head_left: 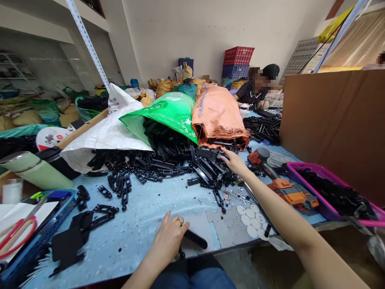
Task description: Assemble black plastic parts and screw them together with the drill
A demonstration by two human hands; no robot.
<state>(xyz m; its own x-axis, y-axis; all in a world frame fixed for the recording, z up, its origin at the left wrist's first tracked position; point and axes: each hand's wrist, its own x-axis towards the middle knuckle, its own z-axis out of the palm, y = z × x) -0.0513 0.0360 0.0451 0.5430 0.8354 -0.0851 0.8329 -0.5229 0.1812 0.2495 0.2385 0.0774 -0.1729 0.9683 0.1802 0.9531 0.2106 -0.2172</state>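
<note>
My left hand (170, 237) is low over the near edge of the table, fingers bent around a black bar-shaped plastic part (196, 238) that sticks out to its right. Part of its grip is hidden beneath the palm. My right hand (236, 163) reaches forward to the heap of black plastic parts (207, 168), its fingertips at the heap's right side with thumb and forefinger apart. Behind the heap lie a green sack (171, 110) and an orange sack (217, 112), their mouths facing me with black parts inside.
A cordless drill (284, 186) and a pink basket (321, 172) of black parts lie right. White discs (251, 220) and small hardware sit near the front edge. Left are a green flask (36, 170) and scissors (18, 237) in a blue basket. A co-worker (252, 92) sits beyond.
</note>
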